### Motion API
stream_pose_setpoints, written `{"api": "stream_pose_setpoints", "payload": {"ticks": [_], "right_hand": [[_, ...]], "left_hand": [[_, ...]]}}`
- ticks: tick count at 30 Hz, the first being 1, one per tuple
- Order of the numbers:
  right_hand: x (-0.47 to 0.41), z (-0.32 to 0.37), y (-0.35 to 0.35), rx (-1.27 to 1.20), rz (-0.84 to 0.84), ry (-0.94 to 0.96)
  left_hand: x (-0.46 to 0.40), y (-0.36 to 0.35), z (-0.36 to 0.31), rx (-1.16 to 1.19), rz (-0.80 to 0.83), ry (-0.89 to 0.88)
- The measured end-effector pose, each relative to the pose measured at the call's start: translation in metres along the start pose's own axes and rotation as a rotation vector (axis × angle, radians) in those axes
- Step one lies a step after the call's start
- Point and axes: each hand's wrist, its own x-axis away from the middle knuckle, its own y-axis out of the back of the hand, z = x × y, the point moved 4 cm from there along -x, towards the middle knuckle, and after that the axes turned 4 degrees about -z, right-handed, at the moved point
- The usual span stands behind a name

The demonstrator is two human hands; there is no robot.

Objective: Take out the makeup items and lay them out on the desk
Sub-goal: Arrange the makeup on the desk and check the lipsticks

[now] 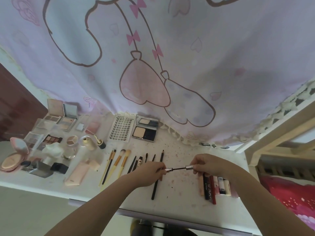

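Note:
Above the white desk I hold a silver mascara pulled apart, its dark wand showing between the two halves. My left hand grips the tube end and my right hand grips the cap end. Laid out on the desk are several brushes, thin black pencils, a row of lip tubes under my right wrist, a lash tray, a powder compact and several palettes at the back left.
A pink cartoon curtain hangs behind the desk. Bottles, a round pink compact and a pink tube crowd the left side. A wooden bed frame and red bedding stand to the right.

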Motion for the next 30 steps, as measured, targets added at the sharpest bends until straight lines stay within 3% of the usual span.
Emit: {"api": "stream_pose_setpoints", "payload": {"ticks": [3,9,12,15,18,22,30], "right_hand": [[0.003,-0.018,0.007,0.003,-0.092,-0.070],[0.004,-0.036,-0.011,-0.386,-0.262,-0.211],[-0.009,-0.032,-0.054,-0.388,-0.375,-0.213],[-0.019,-0.031,-0.084,-0.137,-0.515,-0.210],[-0.023,-0.026,-0.099,0.149,-0.527,-0.179],[-0.037,-0.013,-0.114,0.339,-0.472,-0.134],[-0.058,-0.002,-0.129,0.411,-0.446,-0.177]], "left_hand": [[-0.004,0.000,0.009,-0.231,-0.028,0.036],[-0.016,-0.011,0.006,0.071,-0.140,0.203],[-0.030,-0.021,-0.009,-0.043,-0.259,0.236],[-0.038,-0.025,-0.012,-0.359,-0.341,0.221],[-0.043,-0.027,-0.005,-0.493,-0.337,0.218],[-0.048,-0.030,0.003,-0.543,-0.318,0.174],[-0.051,-0.031,0.019,-0.540,-0.296,0.165]]}}
